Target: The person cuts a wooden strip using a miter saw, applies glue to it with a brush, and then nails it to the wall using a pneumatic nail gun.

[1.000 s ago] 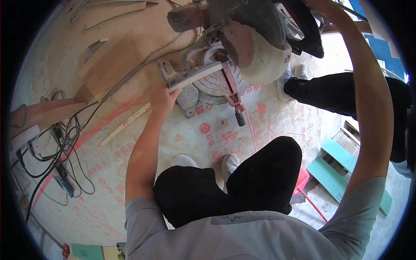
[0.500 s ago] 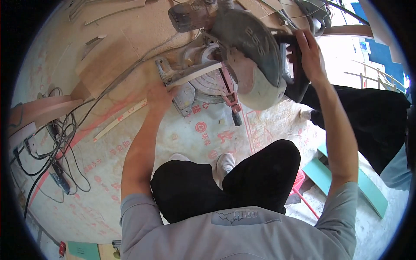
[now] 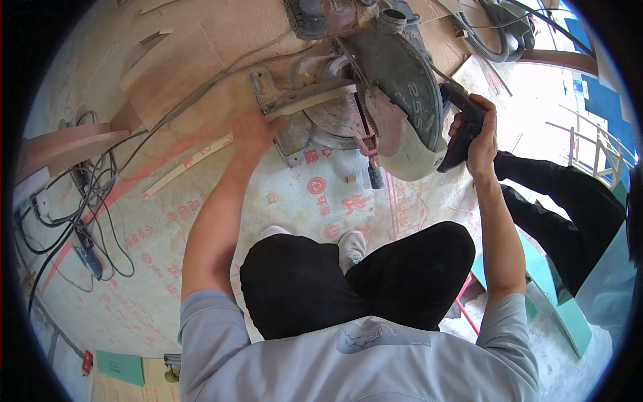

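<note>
A grey mitre saw (image 3: 321, 124) sits on the floor in front of me. A pale wooden strip (image 3: 311, 100) lies across it along the fence, and my left hand (image 3: 256, 130) is closed on the strip's left end. My right hand (image 3: 481, 141) grips the black saw handle (image 3: 462, 126) on the right. The dark blade cover (image 3: 402, 80) and whitish guard (image 3: 408, 161) hang low over the saw's base, beside a small red lever (image 3: 368, 151) with a black knob. Part of the blade shows close to the strip's right end.
Board offcuts (image 3: 167, 74) lie beyond the saw. Tangled cables (image 3: 87, 214) and a curved pink piece (image 3: 80, 147) are at left. A co-worker's dark-trousered legs (image 3: 569, 214) are at right, above green boards (image 3: 569, 328). A long strip (image 3: 181, 174) lies on the floor.
My right hand has come down on the handle, and the saw head sits lower. My left hand stays near the strip's end. The co-worker's legs have shifted.
</note>
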{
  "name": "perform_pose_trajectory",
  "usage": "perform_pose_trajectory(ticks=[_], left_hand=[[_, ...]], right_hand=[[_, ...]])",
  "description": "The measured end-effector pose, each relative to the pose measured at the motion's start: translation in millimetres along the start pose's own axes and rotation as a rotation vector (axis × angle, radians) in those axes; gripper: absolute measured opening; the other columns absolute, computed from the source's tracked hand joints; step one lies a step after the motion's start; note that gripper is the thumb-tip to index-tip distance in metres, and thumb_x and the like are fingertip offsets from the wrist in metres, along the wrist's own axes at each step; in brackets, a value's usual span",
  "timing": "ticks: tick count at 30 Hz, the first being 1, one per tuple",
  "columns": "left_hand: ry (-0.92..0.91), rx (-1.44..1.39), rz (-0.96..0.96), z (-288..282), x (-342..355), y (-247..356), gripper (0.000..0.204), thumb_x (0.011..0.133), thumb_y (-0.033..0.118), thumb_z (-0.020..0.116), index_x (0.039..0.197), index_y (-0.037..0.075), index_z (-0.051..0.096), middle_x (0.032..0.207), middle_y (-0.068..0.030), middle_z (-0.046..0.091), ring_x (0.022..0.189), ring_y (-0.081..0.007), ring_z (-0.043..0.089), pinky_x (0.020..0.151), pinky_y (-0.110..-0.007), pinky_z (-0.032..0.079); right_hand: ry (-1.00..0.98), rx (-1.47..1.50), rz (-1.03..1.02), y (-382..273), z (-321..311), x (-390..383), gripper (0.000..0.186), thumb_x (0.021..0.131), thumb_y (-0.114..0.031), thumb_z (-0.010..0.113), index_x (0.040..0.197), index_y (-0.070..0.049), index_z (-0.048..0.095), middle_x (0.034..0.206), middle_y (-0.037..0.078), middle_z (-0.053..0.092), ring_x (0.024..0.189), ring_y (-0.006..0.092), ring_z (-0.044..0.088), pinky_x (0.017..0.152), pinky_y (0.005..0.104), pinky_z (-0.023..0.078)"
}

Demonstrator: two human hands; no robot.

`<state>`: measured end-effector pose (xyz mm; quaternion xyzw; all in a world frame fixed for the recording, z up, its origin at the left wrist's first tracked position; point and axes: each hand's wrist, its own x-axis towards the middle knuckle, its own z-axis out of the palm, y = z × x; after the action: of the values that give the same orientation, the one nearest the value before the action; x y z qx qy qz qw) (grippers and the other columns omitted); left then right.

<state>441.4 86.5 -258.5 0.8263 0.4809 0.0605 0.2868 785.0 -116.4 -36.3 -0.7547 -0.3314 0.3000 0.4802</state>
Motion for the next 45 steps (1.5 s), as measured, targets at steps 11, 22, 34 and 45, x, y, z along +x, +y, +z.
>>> perform_pose_trajectory(ticks=[11,22,34,45], left_hand=[[-0.027,0.006,-0.041,-4,-1,5,0.060,0.078,0.051,0.078,0.107,-0.001,0.068,0.098,-0.0225,0.070,0.097,-0.0402,0.067,0.085,-0.049,0.051],[-0.067,0.029,-0.085,-6,-1,11,0.062,0.077,0.056,0.077,0.097,-0.002,0.069,0.096,-0.0239,0.068,0.094,-0.0404,0.066,0.083,-0.049,0.051],[0.006,-0.017,-0.018,1,-1,4,0.058,0.077,0.053,0.078,0.096,-0.001,0.070,0.095,-0.0227,0.069,0.094,-0.0407,0.066,0.083,-0.049,0.051],[0.016,-0.072,-0.008,-5,-2,9,0.055,0.079,0.050,0.077,0.102,0.000,0.071,0.095,-0.0224,0.071,0.092,-0.0391,0.068,0.082,-0.048,0.053]], right_hand=[[0.031,-0.023,-0.041,-6,3,7,0.054,0.108,-0.048,0.027,0.128,-0.004,0.050,0.078,0.008,0.060,0.060,0.0128,0.056,0.057,0.0264,0.049],[0.048,-0.049,-0.054,1,2,0,0.052,0.109,-0.046,0.027,0.127,-0.004,0.050,0.077,0.008,0.059,0.061,0.0128,0.055,0.059,0.0270,0.049],[0.096,-0.008,-0.081,21,5,-7,0.055,0.108,-0.050,0.027,0.128,-0.003,0.048,0.071,0.009,0.057,0.056,0.0146,0.054,0.054,0.0278,0.047],[0.122,0.011,-0.102,48,10,-19,0.055,0.107,-0.051,0.025,0.130,-0.006,0.047,0.071,0.008,0.057,0.057,0.0146,0.055,0.053,0.0270,0.048]])
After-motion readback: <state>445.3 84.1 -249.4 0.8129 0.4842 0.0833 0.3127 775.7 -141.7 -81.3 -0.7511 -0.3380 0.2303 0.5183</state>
